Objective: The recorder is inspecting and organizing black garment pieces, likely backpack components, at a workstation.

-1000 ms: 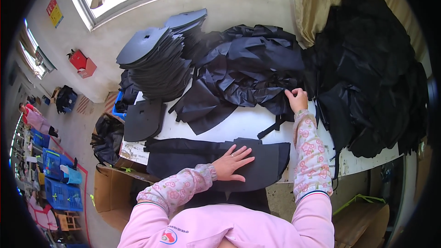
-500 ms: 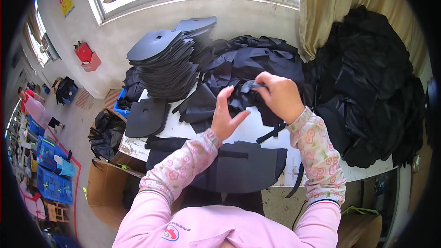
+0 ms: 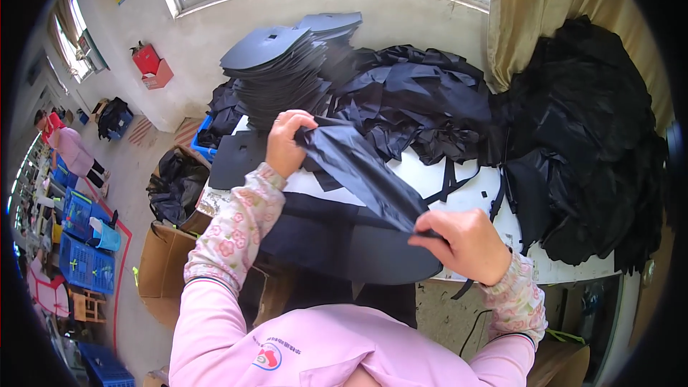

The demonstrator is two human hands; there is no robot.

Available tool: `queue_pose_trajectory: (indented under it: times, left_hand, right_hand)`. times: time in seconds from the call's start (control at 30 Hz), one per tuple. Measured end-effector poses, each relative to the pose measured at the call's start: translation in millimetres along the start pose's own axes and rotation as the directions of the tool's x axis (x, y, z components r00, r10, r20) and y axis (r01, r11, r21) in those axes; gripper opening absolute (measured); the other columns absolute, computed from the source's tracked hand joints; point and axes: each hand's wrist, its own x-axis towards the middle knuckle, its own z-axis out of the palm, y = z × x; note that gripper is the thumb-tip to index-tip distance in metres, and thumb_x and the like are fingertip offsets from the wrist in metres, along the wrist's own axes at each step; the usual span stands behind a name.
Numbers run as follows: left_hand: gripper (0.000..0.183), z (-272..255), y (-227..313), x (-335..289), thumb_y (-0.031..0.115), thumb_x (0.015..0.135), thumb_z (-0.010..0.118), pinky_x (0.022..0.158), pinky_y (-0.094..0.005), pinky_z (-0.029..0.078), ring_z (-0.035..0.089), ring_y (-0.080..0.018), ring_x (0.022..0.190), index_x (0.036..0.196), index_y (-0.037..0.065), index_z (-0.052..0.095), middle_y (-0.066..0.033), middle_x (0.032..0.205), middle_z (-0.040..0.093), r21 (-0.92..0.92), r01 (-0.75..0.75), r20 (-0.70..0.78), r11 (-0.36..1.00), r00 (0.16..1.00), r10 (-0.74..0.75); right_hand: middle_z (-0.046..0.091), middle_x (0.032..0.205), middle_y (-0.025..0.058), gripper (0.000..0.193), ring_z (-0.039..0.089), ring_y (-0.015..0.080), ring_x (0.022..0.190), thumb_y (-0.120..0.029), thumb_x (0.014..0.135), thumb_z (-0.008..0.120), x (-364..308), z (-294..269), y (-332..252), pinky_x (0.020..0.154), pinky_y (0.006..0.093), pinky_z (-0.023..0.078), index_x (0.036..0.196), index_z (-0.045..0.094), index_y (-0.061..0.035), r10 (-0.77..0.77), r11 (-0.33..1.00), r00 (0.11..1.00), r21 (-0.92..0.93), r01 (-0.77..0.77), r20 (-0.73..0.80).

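Observation:
Stretched between my two hands is a black fabric piece, smooth and slightly shiny. My left hand pinches its upper left end, and my right hand grips its lower right end near the table's front edge. Beneath it, partly covered, a flat dark panel lies along the front of the white table and sticks out over the edge. Just behind the cloth rises a heap of black fabric pieces, with thin straps trailing onto the tabletop.
Tall stacks of dark curved sheets stand at the back left, beside a smaller flat pile. A big black fabric mound fills the right side. Left of the table are cardboard boxes; farther off, a person stands near blue crates.
My hands have moved apart, the left up and leftward, the right down toward me. The fabric, bunched between them before, is now drawn out taut. The view has shifted slightly.

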Motion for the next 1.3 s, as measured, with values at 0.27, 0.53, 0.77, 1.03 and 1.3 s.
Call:
queue_pose_trajectory:
  times: [0.27,0.53,0.77,1.03,1.3]
  left_hand:
    - [0.025,-128.9,-5.2,-45.0,-0.006,0.06,0.069,0.085,-0.0348,0.048,0.061,-0.026,0.097,0.08,0.006,0.058,-0.0064,0.095,0.066,-0.005,0.128,0.64,0.992,0.763,-0.095]
    - [0.035,-168.0,-19.1,-79.2,0.014,0.072,0.086,0.062,-0.0297,0.04,0.046,-0.0116,0.065,0.079,0.003,0.054,-0.0009,0.07,0.053,0.158,0.53,0.905,0.833,0.26,-0.338]
    - [0.031,-95.3,-84.2,-107.8,0.021,0.082,0.08,0.059,-0.0291,0.036,0.041,-0.0067,0.064,0.074,0.003,0.055,0.004,0.062,0.044,0.347,0.573,0.898,0.742,0.027,-0.44]
    - [0.047,-69.7,-121.0,-120.9,0.037,0.079,0.079,0.063,-0.0383,0.037,0.039,-0.0212,0.062,0.075,-0.002,0.052,-0.0121,0.063,0.041,0.397,0.478,0.877,0.784,0.054,-0.478]
    - [0.05,-63.6,-151.5,-126.6,0.038,0.078,0.08,0.081,-0.0371,0.051,0.067,-0.0323,0.089,0.107,-0.001,0.069,-0.0194,0.092,0.07,0.477,0.323,0.859,0.817,0.022,-0.511]
  right_hand:
    - [0.066,0.07,0.0087,0.017,0.065,0.0226,0.057,-0.009,0.083,0.077,-51.3,-13.3,1.6,0.053,0.0285,0.047,0.093,0.066,-0.002,0.033,0.805,0.907,0.527,-0.273,0.42]
    - [0.067,0.077,0.0137,0.021,0.064,0.0245,0.068,-0.017,0.084,0.075,-70.4,29.7,65.9,0.064,0.0319,0.049,0.092,0.064,0.0001,0.354,0.824,0.856,0.307,-0.475,0.376]
    - [0.067,0.076,0.017,0.03,0.066,0.035,0.073,-0.033,0.084,0.073,-81.6,104.9,151.8,0.065,0.0414,0.051,0.088,0.065,-0.0043,0.481,0.875,0.865,-0.146,-0.462,0.144]
    - [0.068,0.104,0.0133,0.027,0.064,0.0315,0.096,-0.021,0.078,0.076,-65.9,119.5,149.2,0.083,0.0426,0.05,0.097,0.064,-0.0058,0.437,0.809,0.898,-0.459,-0.367,0.053]
    - [0.032,0.156,0.0169,0.084,0.027,0.0366,0.145,-0.057,0.084,0.063,-73.2,165.0,124.3,0.118,0.0514,0.022,0.15,0.037,-0.011,0.067,0.963,0.878,-0.262,0.068,0.474]
